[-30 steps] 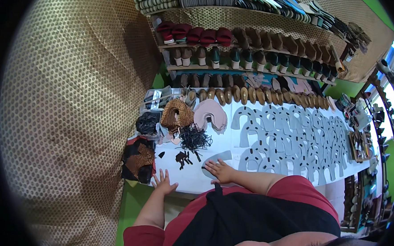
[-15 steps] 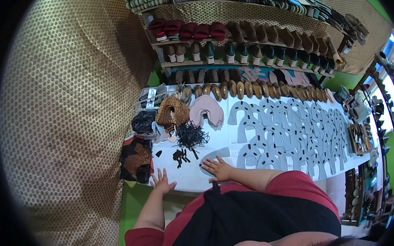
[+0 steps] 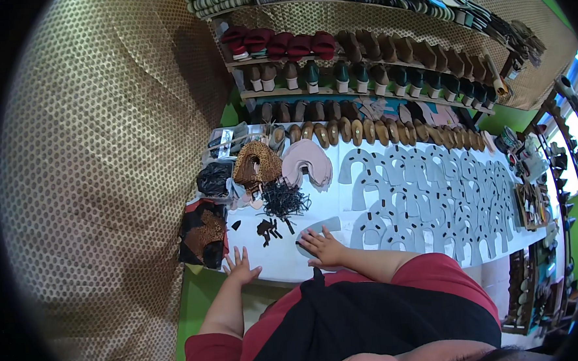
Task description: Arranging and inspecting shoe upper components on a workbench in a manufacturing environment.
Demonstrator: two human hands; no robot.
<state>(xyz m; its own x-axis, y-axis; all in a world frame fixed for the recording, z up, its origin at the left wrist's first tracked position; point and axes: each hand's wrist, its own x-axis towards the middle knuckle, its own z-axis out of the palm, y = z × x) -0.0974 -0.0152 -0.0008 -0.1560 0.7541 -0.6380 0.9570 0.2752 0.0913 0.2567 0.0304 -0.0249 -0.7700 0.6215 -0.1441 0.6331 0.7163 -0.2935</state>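
My right hand lies flat, fingers spread, on a grey curved shoe-upper piece near the table's front edge. My left hand rests at the front edge further left, fingers apart, with nothing in it. Beyond my hands are a few small black strips and a tangled heap of thin black strips. Many grey U-shaped upper pieces with small black tabs on them cover the right side of the white table.
A pink stack of U-shaped pieces and a leopard-print stack stand behind the strips. Dark and leopard scraps lie at the left corner. Wooden shoe lasts line the back, below shelves of shoes. A patterned curtain hangs at left.
The whole view has shifted slightly. Both hands keep the same pose, and nothing on the table has visibly moved.
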